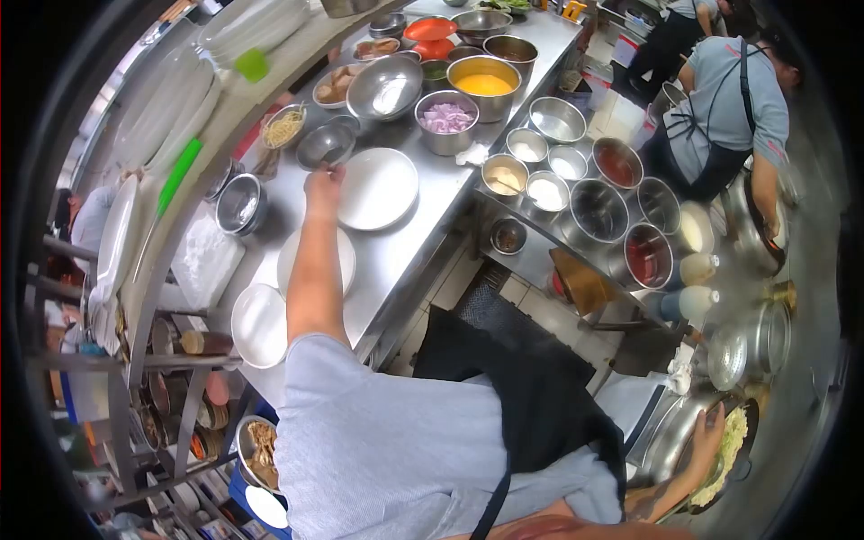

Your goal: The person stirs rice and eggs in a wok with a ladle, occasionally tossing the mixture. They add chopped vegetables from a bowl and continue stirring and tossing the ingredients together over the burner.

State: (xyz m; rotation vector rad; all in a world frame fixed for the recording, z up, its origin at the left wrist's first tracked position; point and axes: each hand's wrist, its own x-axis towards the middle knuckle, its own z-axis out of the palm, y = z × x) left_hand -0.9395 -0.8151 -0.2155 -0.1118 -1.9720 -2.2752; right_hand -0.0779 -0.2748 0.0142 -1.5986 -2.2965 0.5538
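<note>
My left hand (324, 187) reaches across the steel counter, its fingers pinched at the near rim of a small metal bowl (326, 142). Just right of that hand lies a large white plate (380, 191). Under my forearm is another white plate (342, 261), partly covered, with a white bowl (258, 326) nearer me. At lower right, my right hand (705, 443) is curled between a large shiny steel vessel (666, 443) and a dark pan of chopped pale-green food (727, 463). What its fingers grip is not clear.
Chopped purple onion (447, 118), a pot of yellow liquid (486, 85) and noodles (284, 130) stand on the counter. Several metal containers, one of red sauce (617, 164), fill the side stand. A co-worker (729, 117) bends over a pan at right. A shelf (184, 202) runs along the left.
</note>
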